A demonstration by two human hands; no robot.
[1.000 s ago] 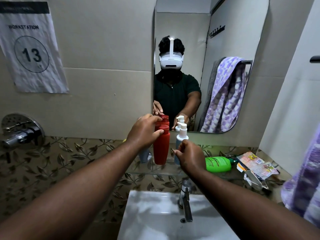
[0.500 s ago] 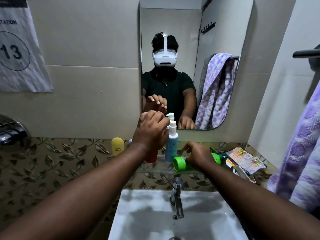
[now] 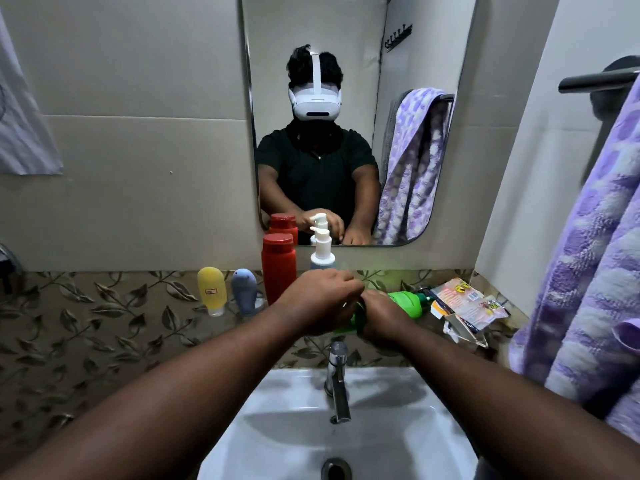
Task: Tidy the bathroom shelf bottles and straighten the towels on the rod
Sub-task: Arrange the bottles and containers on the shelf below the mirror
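A green bottle (image 3: 405,303) lies on its side on the glass shelf above the tap. My right hand (image 3: 384,317) grips its middle and my left hand (image 3: 320,301) closes over its near end, hiding most of it. Behind my hands a red bottle (image 3: 278,268) and a white pump bottle (image 3: 322,251) stand upright. Left of them sit a small yellow bottle (image 3: 212,291) and a small grey-blue bottle (image 3: 244,291). A purple patterned towel (image 3: 588,285) hangs from a dark rod (image 3: 595,83) at the right.
Crumpled colourful packets (image 3: 467,303) lie at the shelf's right end. Below are a chrome tap (image 3: 337,379) and a white sink (image 3: 398,427). A mirror (image 3: 356,46) hangs on the wall behind the shelf. A paper sign (image 3: 20,133) hangs at the far left.
My left hand has left the red bottle and come down onto the green bottle's near end. My right hand went from the pump bottle to the green bottle. The camera shifted rightward.
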